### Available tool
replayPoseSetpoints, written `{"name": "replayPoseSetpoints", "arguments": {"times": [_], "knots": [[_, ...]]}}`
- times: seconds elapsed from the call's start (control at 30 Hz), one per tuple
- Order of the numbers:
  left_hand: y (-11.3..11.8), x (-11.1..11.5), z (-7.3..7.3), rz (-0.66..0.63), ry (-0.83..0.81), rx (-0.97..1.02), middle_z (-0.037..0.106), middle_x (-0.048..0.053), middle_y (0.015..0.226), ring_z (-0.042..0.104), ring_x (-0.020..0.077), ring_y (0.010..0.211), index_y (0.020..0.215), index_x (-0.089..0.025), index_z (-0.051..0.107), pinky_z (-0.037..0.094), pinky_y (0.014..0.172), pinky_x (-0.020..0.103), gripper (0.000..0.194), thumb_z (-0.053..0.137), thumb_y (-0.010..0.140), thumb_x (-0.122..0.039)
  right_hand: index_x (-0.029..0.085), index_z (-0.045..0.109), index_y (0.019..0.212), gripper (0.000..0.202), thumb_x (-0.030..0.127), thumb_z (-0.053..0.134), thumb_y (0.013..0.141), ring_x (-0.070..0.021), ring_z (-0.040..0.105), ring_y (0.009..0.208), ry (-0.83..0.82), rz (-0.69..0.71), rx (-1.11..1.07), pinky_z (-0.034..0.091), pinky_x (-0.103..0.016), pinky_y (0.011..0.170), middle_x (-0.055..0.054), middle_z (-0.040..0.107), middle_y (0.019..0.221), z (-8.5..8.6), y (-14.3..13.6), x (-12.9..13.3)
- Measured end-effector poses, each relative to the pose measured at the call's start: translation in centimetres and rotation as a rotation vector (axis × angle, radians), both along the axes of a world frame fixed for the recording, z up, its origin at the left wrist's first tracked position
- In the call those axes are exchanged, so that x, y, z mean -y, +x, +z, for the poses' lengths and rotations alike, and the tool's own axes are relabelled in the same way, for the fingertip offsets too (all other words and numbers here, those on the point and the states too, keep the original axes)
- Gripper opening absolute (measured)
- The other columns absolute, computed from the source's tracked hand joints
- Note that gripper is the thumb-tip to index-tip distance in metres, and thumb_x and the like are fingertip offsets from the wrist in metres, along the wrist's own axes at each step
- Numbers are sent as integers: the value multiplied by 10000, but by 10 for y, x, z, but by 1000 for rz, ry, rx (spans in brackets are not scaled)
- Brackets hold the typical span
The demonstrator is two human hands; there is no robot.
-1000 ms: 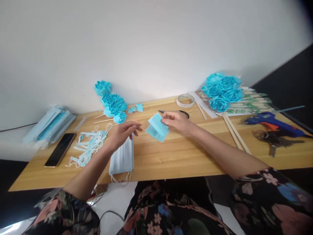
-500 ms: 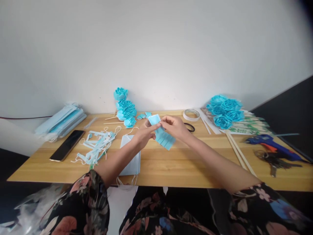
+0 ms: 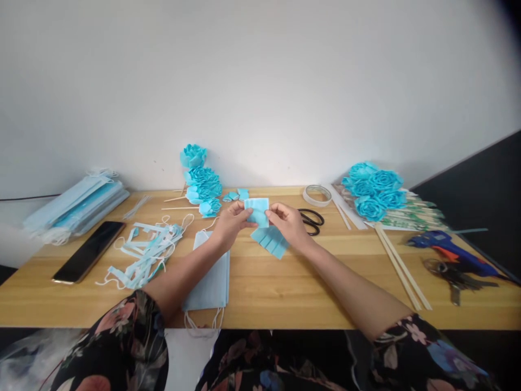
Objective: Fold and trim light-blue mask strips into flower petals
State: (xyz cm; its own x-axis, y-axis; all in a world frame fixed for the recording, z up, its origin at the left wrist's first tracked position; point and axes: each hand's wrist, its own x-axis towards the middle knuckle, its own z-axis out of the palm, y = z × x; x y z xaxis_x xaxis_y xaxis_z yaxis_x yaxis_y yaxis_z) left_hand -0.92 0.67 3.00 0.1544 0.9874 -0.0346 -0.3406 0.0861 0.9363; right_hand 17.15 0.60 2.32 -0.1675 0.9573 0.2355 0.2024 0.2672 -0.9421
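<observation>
A light-blue piece of mask fabric (image 3: 257,212) is pinched at its left edge by my left hand (image 3: 233,224) and at its right edge by my right hand (image 3: 288,220). Just below it, several pleated blue fabric pieces (image 3: 272,240) lie on the table. Black-handled scissors (image 3: 312,221) rest right beside my right hand, their blades hidden. Under my left forearm is a stack of face masks (image 3: 207,277) with white ear loops. Small blue folded pieces (image 3: 238,194) sit behind my hands.
Blue fabric flowers on sticks (image 3: 203,184) stand at back left, more flowers (image 3: 373,190) at right. Around the wooden table (image 3: 285,304) are a mask pile (image 3: 77,206), phone (image 3: 89,252), cut strips (image 3: 148,252), tape roll (image 3: 317,195), wooden sticks (image 3: 401,266), glue gun (image 3: 451,250) and keys (image 3: 458,277).
The pleated pieces near my hands now lie on the table, and a single piece is held flat between both hands. More of the scissors shows. The camera view has shifted slightly.
</observation>
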Motion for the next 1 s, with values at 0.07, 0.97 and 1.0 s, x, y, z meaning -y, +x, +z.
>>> {"name": "replayPoseSetpoints", "arguments": {"times": [0.07, 0.97, 1.0], "knots": [[0, 2, -6, 13, 33, -34, 651, 1, 744, 645, 133, 696, 811, -146, 572, 597, 699, 326, 397, 835, 658, -401, 212, 560, 748, 245, 435, 619, 833, -141, 499, 622, 7, 11, 9, 418, -286, 629, 9, 558, 679, -4, 0, 0], [3, 17, -11, 7, 55, -135, 714, 38, 746, 651, 135, 659, 808, -110, 728, 597, 660, 283, 376, 828, 667, -444, 194, 580, 712, 237, 387, 645, 834, -103, 448, 557, 52, -6, -20, 377, -238, 534, 34, 510, 613, -11, -7, 9], [3, 17, -11, 9, 41, -119, 707, 36, 739, 647, 133, 652, 800, -108, 721, 597, 650, 280, 381, 825, 669, -450, 195, 553, 681, 262, 387, 636, 839, -98, 417, 540, 72, -31, 3, 358, -237, 520, 40, 478, 590, -11, -8, 9]]}}
